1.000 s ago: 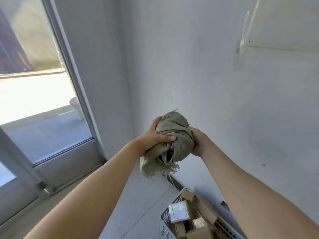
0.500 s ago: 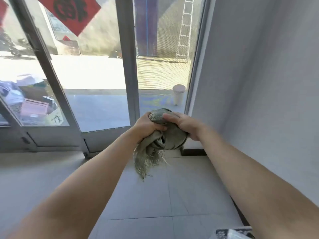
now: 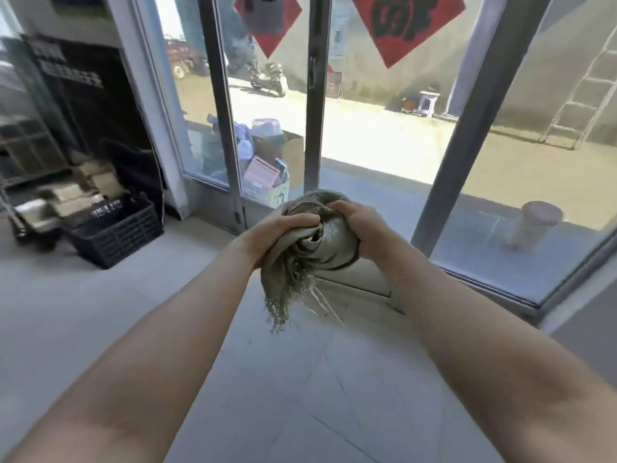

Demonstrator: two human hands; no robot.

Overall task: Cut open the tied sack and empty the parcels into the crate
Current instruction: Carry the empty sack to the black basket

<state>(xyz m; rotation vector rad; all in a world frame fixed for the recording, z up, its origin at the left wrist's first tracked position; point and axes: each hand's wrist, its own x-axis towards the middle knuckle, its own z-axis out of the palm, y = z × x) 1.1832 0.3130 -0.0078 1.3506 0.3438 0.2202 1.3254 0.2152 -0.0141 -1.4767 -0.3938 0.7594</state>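
Two bare forearms reach forward over the pale tiled floor. The left hand and right hand both clutch the crumpled greenish woven sack, fingers curled tight into the bundle, which is held in the air at mid-frame (its frayed edge dangles below). Farther left, a black plastic crate stands on the floor. Beyond are glass doors bearing a red paper diamond.

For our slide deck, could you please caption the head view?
Left hand and right hand grip the bunched sack before glass doors, a black crate at left.
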